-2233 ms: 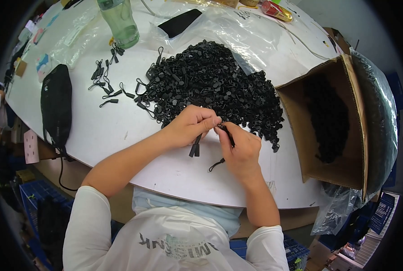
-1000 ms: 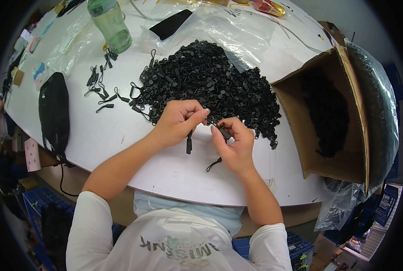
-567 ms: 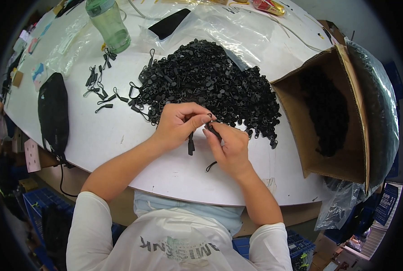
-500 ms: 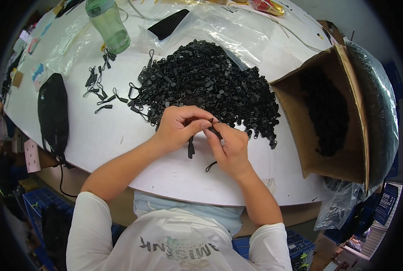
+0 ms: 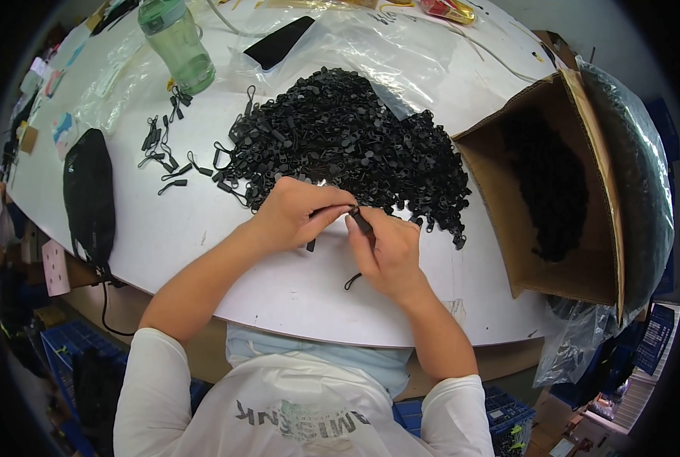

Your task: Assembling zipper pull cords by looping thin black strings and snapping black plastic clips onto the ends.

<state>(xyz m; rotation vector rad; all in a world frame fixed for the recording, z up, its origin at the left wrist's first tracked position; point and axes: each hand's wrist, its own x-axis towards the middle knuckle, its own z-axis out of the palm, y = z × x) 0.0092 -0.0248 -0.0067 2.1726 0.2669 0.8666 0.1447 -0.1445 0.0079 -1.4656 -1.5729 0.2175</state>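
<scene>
A large heap of small black plastic pulls [image 5: 347, 148] lies on the white table [image 5: 203, 236]. Just in front of the heap, my left hand [image 5: 298, 213] and my right hand [image 5: 385, 247] meet. Together they pinch one small black pull with a cord loop [image 5: 361, 222] between the fingertips. A black cord end [image 5: 351, 282] hangs below my right hand, and another dark piece [image 5: 310, 245] shows under my left hand. Which hand carries most of the piece I cannot tell.
Several finished black looped pulls [image 5: 164, 156] lie scattered left of the heap. A green bottle [image 5: 176, 46], a black phone [image 5: 279, 42] and clear plastic bags [image 5: 401, 53] sit farther back. An open cardboard box [image 5: 553, 183] with more black parts stands at the right. A black pouch [image 5: 88, 194] lies at the left.
Both hands have stayed in front of the heap, fingers shifting slightly as they work the small black piece. My right hand has moved a little closer to my left.
</scene>
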